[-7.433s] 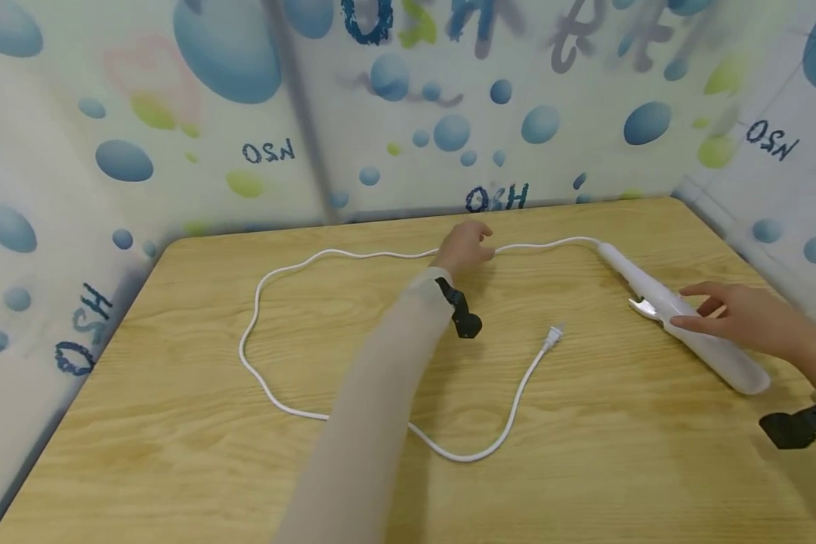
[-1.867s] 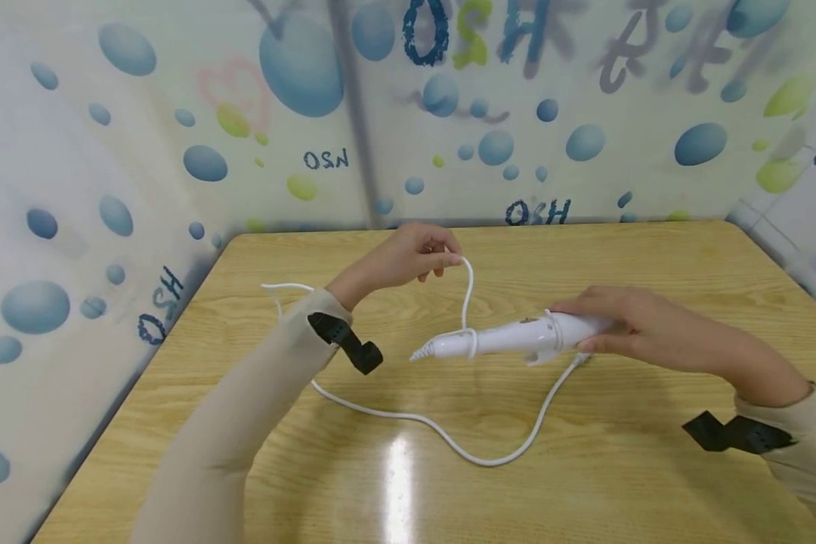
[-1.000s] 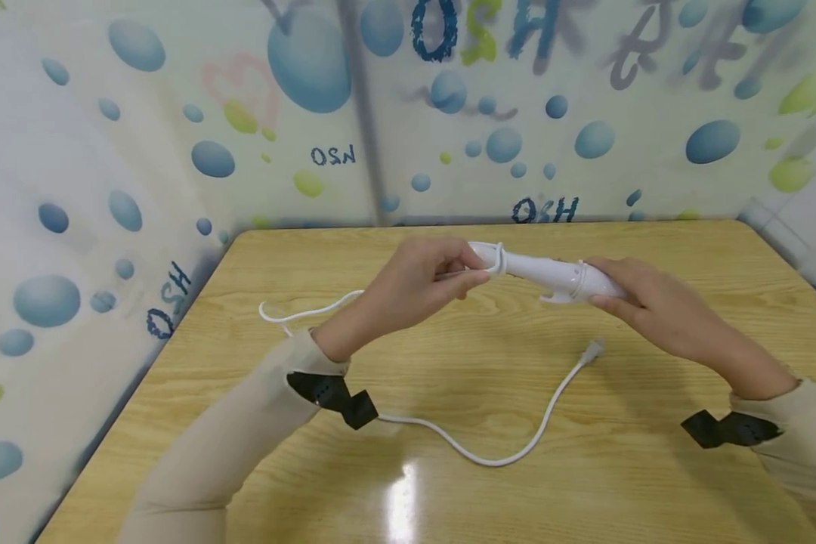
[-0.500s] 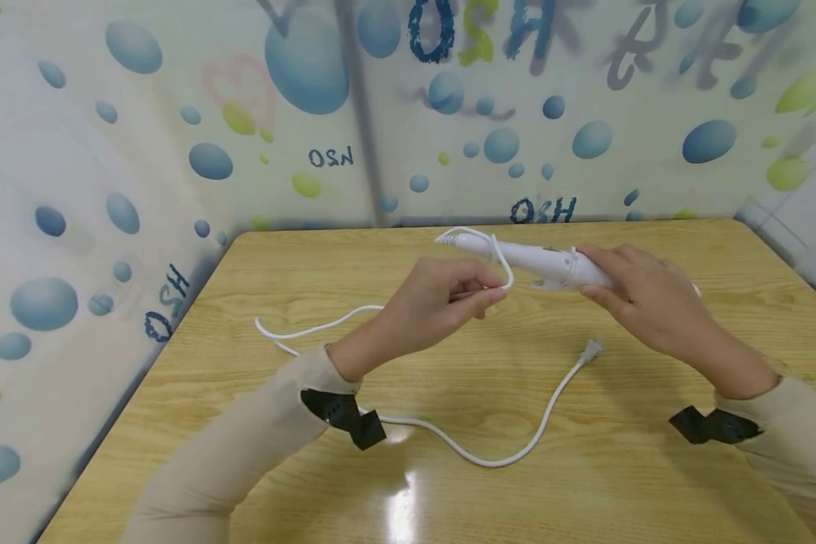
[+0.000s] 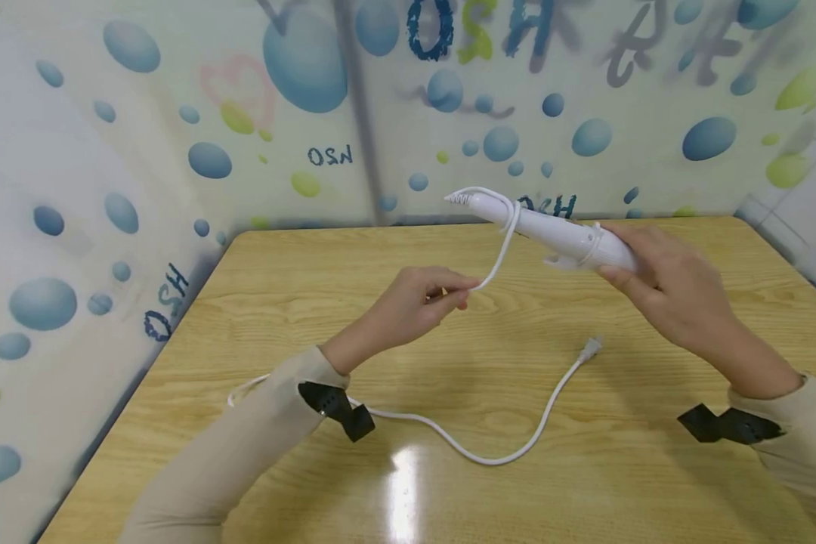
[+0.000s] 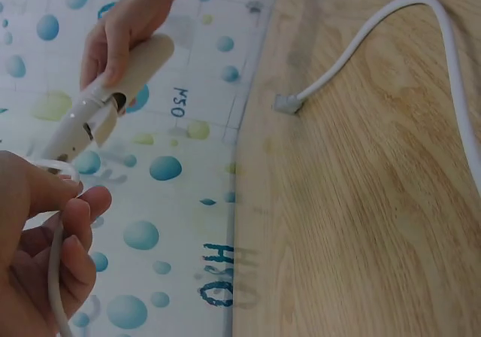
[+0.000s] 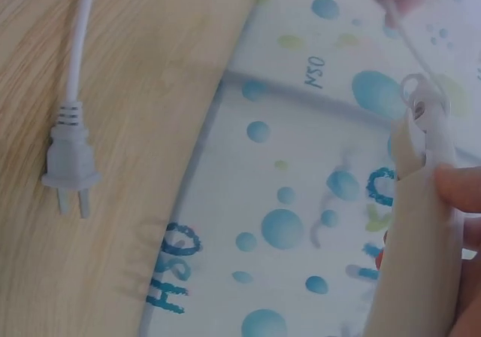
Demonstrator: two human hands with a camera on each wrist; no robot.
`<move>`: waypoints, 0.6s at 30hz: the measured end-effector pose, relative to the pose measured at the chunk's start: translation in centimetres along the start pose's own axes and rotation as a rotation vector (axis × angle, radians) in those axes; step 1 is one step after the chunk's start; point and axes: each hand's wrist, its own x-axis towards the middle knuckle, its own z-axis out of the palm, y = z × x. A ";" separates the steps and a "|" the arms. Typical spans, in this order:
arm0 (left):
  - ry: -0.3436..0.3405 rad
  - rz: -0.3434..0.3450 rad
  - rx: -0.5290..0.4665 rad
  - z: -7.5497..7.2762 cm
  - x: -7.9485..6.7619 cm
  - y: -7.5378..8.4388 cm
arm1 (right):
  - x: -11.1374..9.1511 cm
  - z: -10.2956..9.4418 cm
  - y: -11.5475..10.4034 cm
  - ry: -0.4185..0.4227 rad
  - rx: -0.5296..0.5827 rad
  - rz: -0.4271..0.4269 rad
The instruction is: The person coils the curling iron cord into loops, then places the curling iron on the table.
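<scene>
My right hand [image 5: 680, 287] holds a white curling iron [image 5: 551, 230] by its wide end, raised above the table with its slim handle pointing left. Its white cord [image 5: 499, 257] runs back from the ribbed cord end and loops round the handle. Below and left of it, my left hand [image 5: 415, 306] pinches the cord between thumb and fingers. The left wrist view shows the cord trailing down across the left palm [image 6: 45, 239]. In the right wrist view the thumb [image 7: 460, 189] presses the iron's body [image 7: 421, 262] near its clip lever [image 7: 406, 150].
The rest of the cord curves over the wooden table [image 5: 299, 483], partly hidden under the left forearm. Its two-pin plug [image 5: 590, 349] lies in front of the right hand. A wall with blue bubble prints [image 5: 503, 143] stands behind the table.
The curling iron has been lifted off the table and turned handle to the left. Cord has been wound round its handle. In the last half second the iron rose and the left hand drew left.
</scene>
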 end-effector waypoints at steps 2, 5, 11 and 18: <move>-0.005 -0.027 -0.012 -0.1 0.2 -0.7 | 0.0 -0.2 -0.3 0.008 0.024 -0.011; 0.000 -0.103 -0.051 -0.4 0.6 -1.6 | 0.0 -0.4 -0.7 0.012 0.067 -0.047; 0.010 -0.261 -0.154 -1.5 1.6 -3.1 | -0.4 -0.5 -1.3 -0.011 0.147 -0.150; 0.034 -0.329 -0.191 -3.6 2.3 -4.1 | -1.0 -0.6 -1.2 -0.088 0.211 -0.240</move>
